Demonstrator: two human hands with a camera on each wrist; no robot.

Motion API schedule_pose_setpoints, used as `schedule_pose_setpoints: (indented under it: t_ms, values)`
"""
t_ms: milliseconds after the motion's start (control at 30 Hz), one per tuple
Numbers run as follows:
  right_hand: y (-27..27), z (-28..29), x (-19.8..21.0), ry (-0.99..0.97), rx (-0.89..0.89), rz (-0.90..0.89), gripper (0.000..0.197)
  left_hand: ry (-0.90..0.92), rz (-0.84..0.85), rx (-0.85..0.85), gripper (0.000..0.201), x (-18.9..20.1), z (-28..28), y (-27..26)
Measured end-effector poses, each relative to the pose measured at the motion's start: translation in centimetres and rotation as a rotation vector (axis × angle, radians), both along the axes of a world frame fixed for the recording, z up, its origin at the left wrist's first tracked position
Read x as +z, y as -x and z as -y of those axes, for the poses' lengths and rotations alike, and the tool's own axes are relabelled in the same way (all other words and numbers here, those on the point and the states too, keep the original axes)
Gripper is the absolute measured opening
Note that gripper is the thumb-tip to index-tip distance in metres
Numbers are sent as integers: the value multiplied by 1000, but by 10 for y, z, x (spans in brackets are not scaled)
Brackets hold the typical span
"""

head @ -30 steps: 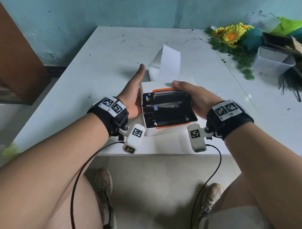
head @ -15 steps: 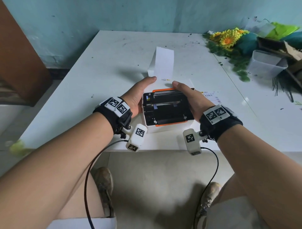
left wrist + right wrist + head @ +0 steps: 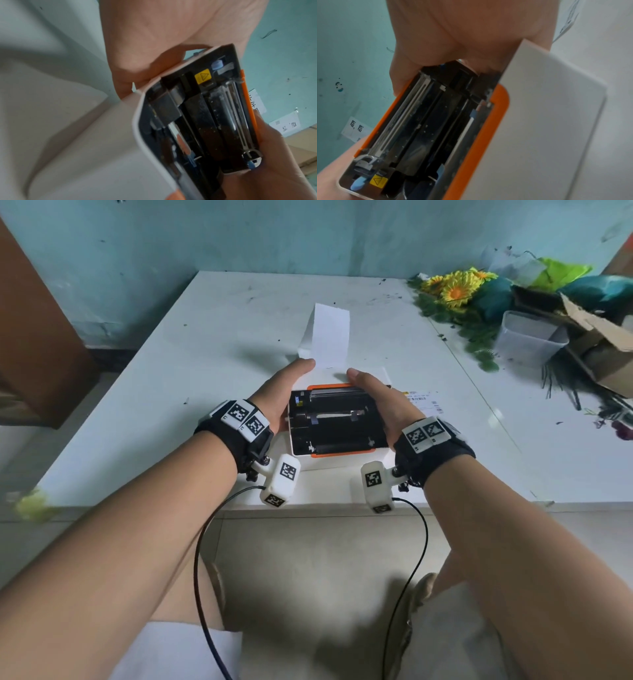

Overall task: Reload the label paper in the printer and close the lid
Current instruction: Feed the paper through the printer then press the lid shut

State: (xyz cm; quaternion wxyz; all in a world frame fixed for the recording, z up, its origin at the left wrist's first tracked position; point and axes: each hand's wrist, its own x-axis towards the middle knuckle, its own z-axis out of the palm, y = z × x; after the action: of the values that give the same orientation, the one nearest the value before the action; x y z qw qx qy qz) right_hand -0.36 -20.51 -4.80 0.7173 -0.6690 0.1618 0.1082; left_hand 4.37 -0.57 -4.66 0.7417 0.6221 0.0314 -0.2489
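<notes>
A white label printer point(image 3: 342, 463) with orange trim stands near the table's front edge. Its open lid point(image 3: 337, 422) shows the black mechanism on its underside, also seen close up as the lid point(image 3: 205, 121) and the lid point(image 3: 428, 128) in both wrist views. My left hand point(image 3: 284, 392) grips the lid's left edge, thumb at the far left corner. My right hand point(image 3: 376, 398) grips the right edge, thumb at the far right corner. A white strip of label paper point(image 3: 330, 337) rises behind the printer and curls away over the table.
A printed label point(image 3: 423, 398) lies right of the printer. Artificial flowers point(image 3: 455, 290), a clear plastic tub point(image 3: 527, 338) and a cardboard box point(image 3: 603, 347) crowd the back right. A brown cabinet point(image 3: 34, 337) stands at the left. The table edge point(image 3: 308, 505) runs just below my wrists.
My left hand went from lying flat along the printer's left side to gripping the lid, thumb now on its far corner. The right hand kept its hold.
</notes>
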Motion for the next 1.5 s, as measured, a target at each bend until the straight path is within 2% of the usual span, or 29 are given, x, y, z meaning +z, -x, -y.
schedule_pose_setpoints:
  t_ms: [367,500,600,667,733,1033,1300,1500]
  values:
    - [7,-7,8,-4,-45,-18,64,-9,4,45,69,-6,0,-5]
    - [4,-6,7,-6,-31,-27,63,-35,9,39,64,-5,0,-7]
    - [2,-4,5,9,-25,-21,64,-49,31,41,44,-5,1,-10]
    - [2,-4,4,15,-25,-19,61,-53,42,46,38,-4,1,-9]
    - [2,-4,4,13,-23,-23,55,-58,52,51,37,-2,2,-7]
    - [2,-4,4,6,-48,-7,64,-26,14,72,41,-1,6,-2]
    - [0,-2,2,20,-16,-14,60,-13,28,79,43,2,6,0]
    - [-3,-1,-1,50,-3,3,59,-9,3,101,37,5,8,4]
